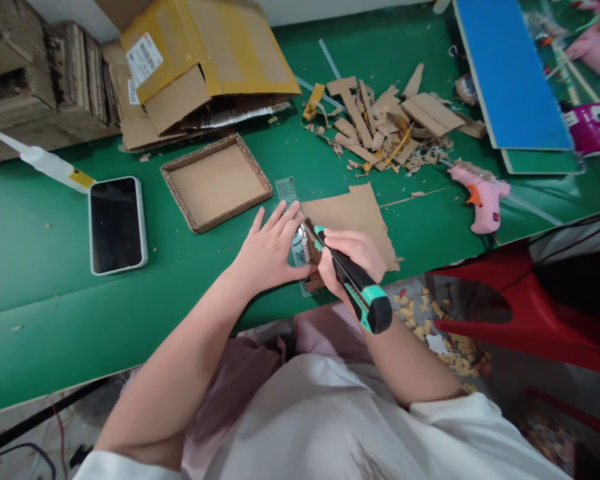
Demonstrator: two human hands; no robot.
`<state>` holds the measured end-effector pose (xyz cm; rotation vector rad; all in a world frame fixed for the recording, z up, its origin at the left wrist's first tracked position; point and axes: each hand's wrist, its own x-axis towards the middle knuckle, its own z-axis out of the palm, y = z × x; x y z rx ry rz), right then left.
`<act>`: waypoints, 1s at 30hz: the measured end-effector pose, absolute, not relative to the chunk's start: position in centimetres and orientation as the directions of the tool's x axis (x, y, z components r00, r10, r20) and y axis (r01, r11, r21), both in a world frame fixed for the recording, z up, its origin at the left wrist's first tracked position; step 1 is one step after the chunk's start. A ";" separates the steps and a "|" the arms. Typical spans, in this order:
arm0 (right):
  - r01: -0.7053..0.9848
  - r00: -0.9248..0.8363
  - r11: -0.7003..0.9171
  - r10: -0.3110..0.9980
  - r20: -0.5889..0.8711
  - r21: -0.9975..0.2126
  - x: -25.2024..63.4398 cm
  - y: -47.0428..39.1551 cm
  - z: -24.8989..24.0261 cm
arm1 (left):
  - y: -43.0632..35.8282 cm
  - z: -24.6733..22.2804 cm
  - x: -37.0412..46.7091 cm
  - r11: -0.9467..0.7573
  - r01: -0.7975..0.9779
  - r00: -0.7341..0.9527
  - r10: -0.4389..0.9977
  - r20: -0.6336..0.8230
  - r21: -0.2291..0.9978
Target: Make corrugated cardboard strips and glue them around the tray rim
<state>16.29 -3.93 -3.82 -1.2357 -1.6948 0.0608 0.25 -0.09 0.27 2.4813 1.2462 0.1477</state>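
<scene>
My right hand (pixel 353 257) is closed around a black and teal utility knife (pixel 357 280). Its front end points down at a piece of cardboard (pixel 350 207), close to the edge of a clear ruler (pixel 286 191). With fingers spread, my left hand (pixel 270 253) lies flat and presses on the ruler, which hides part of it. To the left of the ruler, a shallow cardboard tray (pixel 215 183) with corrugated walls sits on the green table (pixel 190 293).
A phone (pixel 117 227) and a white squeeze bottle (pixel 47 163) lie at left. Behind stands a yellow-taped cardboard box (pixel 230 53). Cardboard scraps (pixel 380 120) are heaped at the back, near a pink glue gun (pixel 480 193) and a blue board (pixel 515 73). A red stool (pixel 540 300) is at right.
</scene>
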 end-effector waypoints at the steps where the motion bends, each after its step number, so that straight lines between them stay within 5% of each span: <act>1: 0.691 0.016 0.479 0.739 0.674 -0.542 16.3 -3.9 -3.8 | -0.1 0.3 0.2 -0.547 0.755 0.606 0.793 -0.065 0.362; 15: 0.723 0.043 0.511 0.637 0.769 -0.464 16.2 -4.5 -1.6 | -0.1 0.4 0.3 -0.542 0.759 0.601 0.796 -0.069 0.360; 30: 0.624 0.113 0.525 0.671 0.733 -0.578 17.3 -6.7 -1.0 | -0.1 0.3 0.4 -0.528 0.765 0.598 0.795 -0.101 0.369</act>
